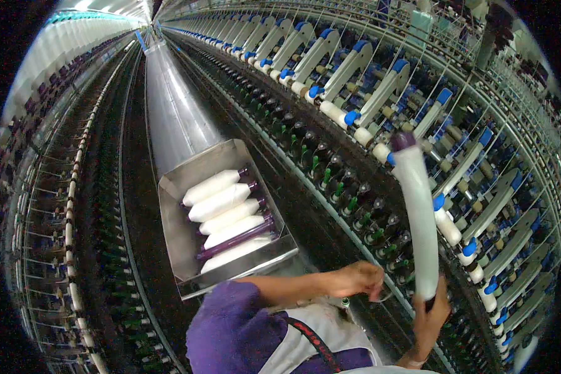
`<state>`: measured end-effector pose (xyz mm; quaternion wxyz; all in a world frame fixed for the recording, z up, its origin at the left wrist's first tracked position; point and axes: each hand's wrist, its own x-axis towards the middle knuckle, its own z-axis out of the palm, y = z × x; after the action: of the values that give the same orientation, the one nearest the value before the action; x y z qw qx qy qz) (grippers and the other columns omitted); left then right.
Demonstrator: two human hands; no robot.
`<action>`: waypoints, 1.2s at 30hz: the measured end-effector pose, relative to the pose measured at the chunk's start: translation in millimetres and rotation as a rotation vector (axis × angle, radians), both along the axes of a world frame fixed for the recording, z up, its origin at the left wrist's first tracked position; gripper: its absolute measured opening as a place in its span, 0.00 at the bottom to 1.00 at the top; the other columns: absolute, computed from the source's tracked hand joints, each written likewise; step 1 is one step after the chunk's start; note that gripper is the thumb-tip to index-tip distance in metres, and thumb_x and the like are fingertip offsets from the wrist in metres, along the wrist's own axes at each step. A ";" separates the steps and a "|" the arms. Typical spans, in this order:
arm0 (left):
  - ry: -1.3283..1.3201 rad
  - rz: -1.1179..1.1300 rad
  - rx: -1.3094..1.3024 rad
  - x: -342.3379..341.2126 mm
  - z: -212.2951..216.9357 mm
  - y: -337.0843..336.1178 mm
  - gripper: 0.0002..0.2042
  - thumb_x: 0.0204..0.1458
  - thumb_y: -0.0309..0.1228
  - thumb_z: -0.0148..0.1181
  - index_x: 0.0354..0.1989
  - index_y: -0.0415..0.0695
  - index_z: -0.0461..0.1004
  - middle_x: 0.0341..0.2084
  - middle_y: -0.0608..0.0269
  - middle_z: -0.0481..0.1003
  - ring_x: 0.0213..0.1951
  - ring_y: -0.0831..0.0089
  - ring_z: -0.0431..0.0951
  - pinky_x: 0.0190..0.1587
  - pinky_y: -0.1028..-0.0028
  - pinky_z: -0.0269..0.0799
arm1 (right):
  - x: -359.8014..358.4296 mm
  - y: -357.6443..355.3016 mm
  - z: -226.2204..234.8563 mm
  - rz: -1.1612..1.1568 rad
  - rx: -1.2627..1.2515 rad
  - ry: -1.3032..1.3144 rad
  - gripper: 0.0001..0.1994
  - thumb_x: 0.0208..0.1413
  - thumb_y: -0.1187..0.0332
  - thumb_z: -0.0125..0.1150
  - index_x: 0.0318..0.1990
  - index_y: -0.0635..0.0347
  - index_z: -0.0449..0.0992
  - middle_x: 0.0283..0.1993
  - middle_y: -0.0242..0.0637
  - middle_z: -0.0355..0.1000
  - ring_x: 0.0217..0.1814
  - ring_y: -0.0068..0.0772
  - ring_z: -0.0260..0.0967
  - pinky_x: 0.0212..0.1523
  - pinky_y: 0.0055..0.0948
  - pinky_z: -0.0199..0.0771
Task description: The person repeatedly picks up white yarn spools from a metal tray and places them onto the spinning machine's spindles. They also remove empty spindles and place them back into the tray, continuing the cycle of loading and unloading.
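Right hand (431, 315) grips a white bobbin (419, 218); left hand (355, 278) seems loosely curled (blurred); metal tray (171, 237) holds full bobbins (221, 202).

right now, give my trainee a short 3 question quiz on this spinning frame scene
1. True or false: the right hand holds a full white bobbin upright by its lower end.
2. Multiple choice: the metal tray holds A) only bare purple tubes, B) white wound bobbins plus one bare purple tube, C) blue caps.
3. Fill in: the left hand reaches toward the row of ______ on the machine at the right.

Key: 1 true. 2 B. 3 spindles.
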<state>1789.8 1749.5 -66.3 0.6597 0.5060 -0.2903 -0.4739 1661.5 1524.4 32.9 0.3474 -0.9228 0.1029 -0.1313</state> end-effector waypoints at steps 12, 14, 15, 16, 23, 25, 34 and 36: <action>0.077 -0.142 0.630 -82.2 -170.8 117.2 0.25 0.63 0.50 0.49 0.59 0.43 0.72 0.51 0.58 0.75 0.51 0.65 0.73 0.55 0.66 0.69 | 162.2 -52.3 59.5 -0.037 -0.942 -0.228 0.34 0.52 0.65 0.64 0.68 0.40 0.62 0.49 0.39 0.69 0.50 0.47 0.67 0.49 0.44 0.70; 0.099 -0.105 0.612 -91.7 -161.4 113.4 0.25 0.63 0.49 0.49 0.58 0.43 0.72 0.51 0.60 0.76 0.50 0.66 0.73 0.55 0.66 0.68 | 169.3 -54.6 53.3 -0.042 -0.901 -0.202 0.33 0.52 0.65 0.64 0.68 0.39 0.62 0.50 0.39 0.69 0.52 0.47 0.66 0.51 0.45 0.69; 0.110 -0.087 0.605 -95.7 -155.7 115.2 0.25 0.63 0.49 0.50 0.58 0.43 0.72 0.51 0.60 0.76 0.50 0.66 0.73 0.55 0.66 0.68 | 170.8 -54.7 51.7 -0.052 -0.869 -0.142 0.33 0.52 0.65 0.63 0.68 0.38 0.62 0.51 0.39 0.69 0.53 0.47 0.66 0.51 0.45 0.69; 0.124 -0.073 0.594 -97.8 -148.7 117.5 0.24 0.63 0.49 0.50 0.58 0.43 0.73 0.50 0.61 0.76 0.50 0.66 0.73 0.55 0.67 0.68 | 171.6 -53.1 51.8 -0.033 -0.857 -0.196 0.32 0.53 0.65 0.63 0.68 0.40 0.62 0.53 0.41 0.68 0.55 0.50 0.65 0.54 0.46 0.67; -0.038 0.243 0.529 -81.3 -127.2 198.2 0.21 0.61 0.43 0.56 0.55 0.40 0.72 0.48 0.59 0.77 0.48 0.67 0.74 0.51 0.65 0.72 | 158.4 46.9 9.5 0.394 -0.564 -0.677 0.19 0.55 0.63 0.63 0.54 0.55 0.76 0.53 0.43 0.71 0.54 0.48 0.67 0.54 0.43 0.66; -0.316 0.653 0.614 -77.8 -129.1 220.8 0.25 0.59 0.43 0.59 0.60 0.41 0.67 0.53 0.53 0.73 0.53 0.62 0.72 0.55 0.64 0.68 | 155.7 103.4 -35.1 0.560 -0.373 -0.425 0.16 0.52 0.67 0.65 0.49 0.56 0.77 0.49 0.43 0.73 0.51 0.48 0.69 0.52 0.43 0.68; -0.897 0.959 1.349 -120.5 -169.0 351.9 0.35 0.44 0.48 0.68 0.58 0.40 0.67 0.50 0.50 0.71 0.54 0.51 0.67 0.62 0.50 0.54 | 239.9 351.8 -220.0 1.079 0.085 0.235 0.15 0.49 0.69 0.65 0.45 0.64 0.78 0.45 0.46 0.75 0.52 0.50 0.71 0.54 0.39 0.70; -0.894 0.976 1.268 -123.5 -176.5 361.6 0.29 0.46 0.48 0.66 0.51 0.40 0.71 0.44 0.52 0.73 0.49 0.52 0.69 0.59 0.52 0.57 | 281.2 414.7 -276.2 1.092 0.039 0.208 0.23 0.48 0.67 0.67 0.52 0.66 0.74 0.50 0.48 0.72 0.55 0.49 0.70 0.56 0.39 0.69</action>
<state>1666.3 2111.1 -242.7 0.2115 0.9761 0.0421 0.0270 1942.7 1939.1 -243.3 0.3702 -0.8435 -0.3542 0.1614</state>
